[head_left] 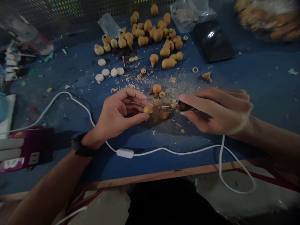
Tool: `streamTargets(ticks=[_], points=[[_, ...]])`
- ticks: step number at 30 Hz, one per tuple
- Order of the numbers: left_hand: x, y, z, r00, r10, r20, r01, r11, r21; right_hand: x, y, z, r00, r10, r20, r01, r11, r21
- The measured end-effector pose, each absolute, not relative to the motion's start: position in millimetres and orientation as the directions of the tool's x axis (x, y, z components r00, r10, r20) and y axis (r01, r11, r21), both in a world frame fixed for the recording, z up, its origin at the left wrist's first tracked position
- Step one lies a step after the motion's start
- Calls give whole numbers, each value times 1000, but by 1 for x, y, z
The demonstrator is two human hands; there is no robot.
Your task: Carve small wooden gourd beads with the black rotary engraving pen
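Between the thumb and fingers of my left hand (pixel 119 112) is a small tan gourd piece (pixel 147 109), its cut end facing right. My right hand (pixel 215 107) grips a dark rotary tool (pixel 185 106) like a pen. The tool's thin metal shaft ends in a small reddish bit (pixel 160 107), pointing left, a short gap away from the gourd piece. Just beyond the bit lie an orange-tan gourd (pixel 156 88) and a small cut ring (pixel 161 94). A white cord (pixel 164 149) runs below my right hand.
Several whole gourds (pixel 157 35) crowd the back of the blue table (pixel 89 168). White discs (pixel 113 72) and shavings (pixel 131 84) lie mid-table. A black phone-like slab (pixel 213 40) rests at back right. A purple box (pixel 35 150) sits at left, an inline switch (pixel 125 153) near the front edge.
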State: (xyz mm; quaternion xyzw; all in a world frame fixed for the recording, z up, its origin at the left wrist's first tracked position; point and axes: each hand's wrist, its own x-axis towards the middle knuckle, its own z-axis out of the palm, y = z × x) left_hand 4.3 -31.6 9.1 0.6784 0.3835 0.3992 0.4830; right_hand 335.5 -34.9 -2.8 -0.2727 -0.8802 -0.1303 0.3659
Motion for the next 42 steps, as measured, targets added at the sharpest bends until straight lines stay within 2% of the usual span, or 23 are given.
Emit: streamTargets(ticks=[3, 7, 11, 16, 28, 35, 40, 42], points=[[2, -32, 11, 403, 897, 183, 79, -233, 969, 336, -35, -1, -611, 323, 723, 553, 827, 98], [0, -33, 12, 406, 890, 206, 32, -239, 971, 336, -37, 1, -630, 303, 715, 553, 821, 140], [-2, -32, 13, 424, 886, 187, 83, -243, 966, 334, -38, 6, -669, 192, 718, 500, 831, 243], [-1, -32, 13, 436, 873, 218, 97, -286, 953, 333, -40, 16, -683, 165, 712, 482, 834, 269], [4, -31, 12, 431, 850, 304, 62, -364, 929, 332, -44, 18, -743, 105, 661, 482, 770, 418], [5, -32, 14, 423, 870, 254, 158, -346, 925, 331, -45, 21, -754, 107, 649, 469, 779, 416], [4, -32, 14, 434, 865, 252, 164, -351, 922, 331, -47, 19, -714, 185, 676, 487, 824, 289], [4, -32, 14, 432, 866, 250, 170, -350, 921, 330, -46, 20, -723, 148, 675, 471, 820, 325]])
